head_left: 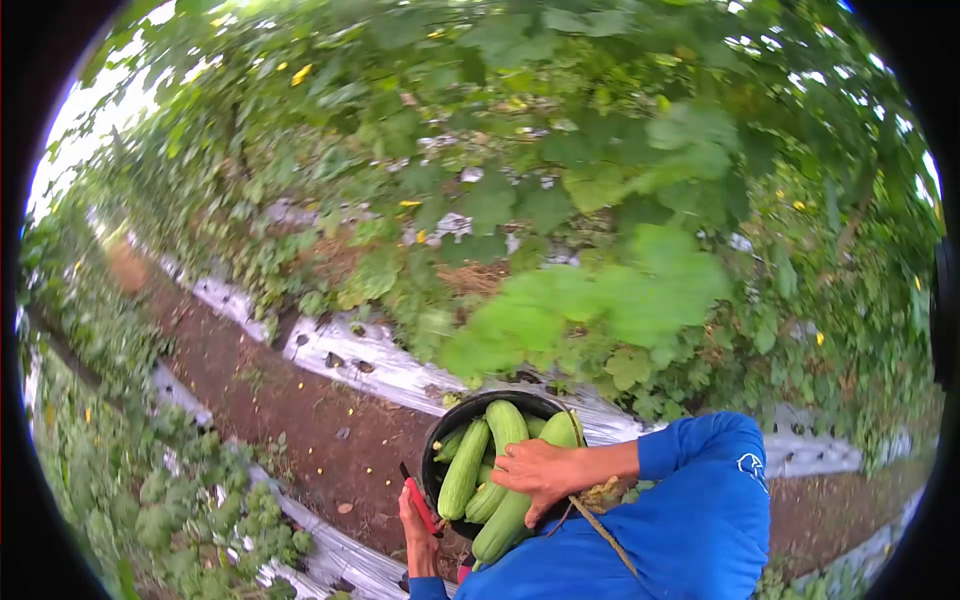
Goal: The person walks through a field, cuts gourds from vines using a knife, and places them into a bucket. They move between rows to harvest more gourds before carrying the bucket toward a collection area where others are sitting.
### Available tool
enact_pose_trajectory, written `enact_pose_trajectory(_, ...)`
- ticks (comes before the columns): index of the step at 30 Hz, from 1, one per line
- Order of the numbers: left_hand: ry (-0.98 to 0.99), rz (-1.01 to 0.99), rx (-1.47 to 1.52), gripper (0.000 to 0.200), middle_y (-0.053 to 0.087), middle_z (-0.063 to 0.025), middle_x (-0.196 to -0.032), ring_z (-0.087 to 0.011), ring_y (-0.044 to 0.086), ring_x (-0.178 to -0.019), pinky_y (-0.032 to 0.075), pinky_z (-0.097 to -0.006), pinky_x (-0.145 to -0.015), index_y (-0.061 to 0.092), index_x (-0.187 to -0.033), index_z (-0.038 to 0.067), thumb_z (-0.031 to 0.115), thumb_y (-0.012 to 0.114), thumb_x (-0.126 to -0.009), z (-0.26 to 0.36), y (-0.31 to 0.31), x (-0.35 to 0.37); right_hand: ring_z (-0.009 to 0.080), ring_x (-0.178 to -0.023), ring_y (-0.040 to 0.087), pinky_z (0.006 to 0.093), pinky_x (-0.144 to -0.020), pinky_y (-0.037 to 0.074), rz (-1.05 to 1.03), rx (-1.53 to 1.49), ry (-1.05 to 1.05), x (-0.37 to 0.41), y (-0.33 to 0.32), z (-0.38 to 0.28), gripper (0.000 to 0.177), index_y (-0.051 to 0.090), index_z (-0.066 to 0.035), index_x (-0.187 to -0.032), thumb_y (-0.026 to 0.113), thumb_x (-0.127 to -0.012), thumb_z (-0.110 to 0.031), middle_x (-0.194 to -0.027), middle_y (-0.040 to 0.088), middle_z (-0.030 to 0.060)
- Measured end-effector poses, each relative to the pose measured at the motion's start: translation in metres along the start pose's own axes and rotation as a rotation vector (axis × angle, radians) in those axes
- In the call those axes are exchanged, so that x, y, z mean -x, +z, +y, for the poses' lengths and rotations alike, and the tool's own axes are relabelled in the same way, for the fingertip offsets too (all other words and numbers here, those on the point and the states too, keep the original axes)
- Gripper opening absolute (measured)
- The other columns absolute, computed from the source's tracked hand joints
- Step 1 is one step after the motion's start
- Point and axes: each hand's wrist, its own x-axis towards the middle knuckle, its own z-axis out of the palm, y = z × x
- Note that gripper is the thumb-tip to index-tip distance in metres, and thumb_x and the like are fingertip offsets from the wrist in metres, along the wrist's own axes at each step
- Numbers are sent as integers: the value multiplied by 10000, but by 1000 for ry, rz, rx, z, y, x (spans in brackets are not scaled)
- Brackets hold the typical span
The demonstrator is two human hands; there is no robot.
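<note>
A black bucket (432, 436) full of long green luffa gourds (464, 470) is right in front of my body. My right hand (540, 474) reaches over the bucket, its thumb and fingers wrapped around a large luffa gourd (503, 530) that leans over the near rim. At the bucket's left side, my left hand (416, 528) is closed on a red-handled cutting tool (421, 507). The tool's dark tip points up beside the rim, and its lower part is hidden by the hand.
A tan rope (606, 536) crosses my blue shirt from the bucket. Leafy vines (380, 180) with yellow flowers fill the far side, and blurred leaves (620, 290) hang close ahead. A bare soil path (260, 385) runs between silver plastic mulch strips (360, 362).
</note>
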Motion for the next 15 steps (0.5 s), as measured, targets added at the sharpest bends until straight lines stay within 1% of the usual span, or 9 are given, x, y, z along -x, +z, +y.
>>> enact_pose_trajectory(2, -59, -156, -56, 450, 444, 33, -548, -115, 422, -395, 300, -257, -333, 520, -792, 154, 587, 485, -909, -17, 23, -12, 340, -971, 539, 453, -727, 469, 102, 8, 45, 32, 20, 13, 913, 507, 5, -1130, 792, -545, -635, -1029, 518, 143)
enact_pose_trajectory(4, -118, -193, -120, 449, 445, 33, -544, -116, 423, -393, 302, -259, -334, 519, -788, 159, 591, 485, -908, -46, 45, -28, 335, -944, 552, 449, -708, 473, 205, 23, 94, 63, 38, 25, 936, 514, 11, -1115, 787, -524, -661, -1012, 529, 138)
enact_pose_trajectory(6, -211, -205, -220, 450, 446, 34, -536, -116, 429, -394, 302, -266, -340, 520, -774, 178, 604, 464, -910, -63, 84, -28, 323, -938, 551, 446, -719, 467, 40, -38, 253, 94, 46, 39, 950, 527, 5, -1099, 773, -505, -695, -1022, 532, 134)
enact_pose_trajectory(8, -237, -347, -300, 628, 687, -23, -987, -160, 652, -774, 474, -275, -521, 598, -1191, 92, 606, 365, -917, -101, 102, -43, 331, -972, 536, 429, -739, 437, 114, -45, 316, 130, 66, 54, 974, 530, 10, -1145, 780, -507, -682, -1037, 531, 153)
enact_pose_trajectory(10, -305, -456, -328, 625, 687, -28, -983, -159, 644, -741, 463, -276, -503, 598, -1190, 95, 600, 350, -920, -127, 126, -47, 344, -997, 537, 441, -764, 437, 107, -132, 360, 161, 73, 60, 973, 539, 0, -1152, 772, -513, -695, -1067, 528, 167)
enact_pose_trajectory(11, -356, -536, -321, 622, 688, -33, -978, -159, 637, -708, 452, -277, -485, 598, -1189, 99, 595, 334, -923, -141, 138, -50, 335, -971, 569, 441, -753, 452, 113, -139, 409, 175, 68, 60, 872, 588, -2, -1060, 758, -565, -700, -997, 572, 163)
enact_pose_trajectory(12, -377, -572, -342, 622, 688, -33, -978, -159, 637, -708, 452, -277, -485, 598, -1189, 99, 595, 334, -923, -156, 148, -55, 335, -971, 569, 441, -753, 452, 122, -148, 454, 186, 62, 64, 872, 588, -2, -1060, 758, -565, -700, -997, 572, 163)
enact_pose_trajectory(14, -483, -563, -398, 614, 688, -47, -983, -170, 617, -635, 430, -282, -450, 589, -1214, 106, 577, 318, -928, -184, 170, -65, 323, -963, 583, 423, -780, 465, -261, -569, 641, 209, 43, 78, 833, 566, -14, -1007, 726, -626, -737, -1016, 554, 137)
enact_pose_trajectory(15, -508, -603, -392, 583, 666, -32, -894, -181, 586, -580, 418, -291, -432, 598, -1168, 125, 573, 312, -928, -192, 184, -63, 313, -986, 585, 412, -794, 466, -217, -612, 697, 226, 27, 72, 801, 577, -6, -1001, 686, -690, -736, -1016, 580, 147)
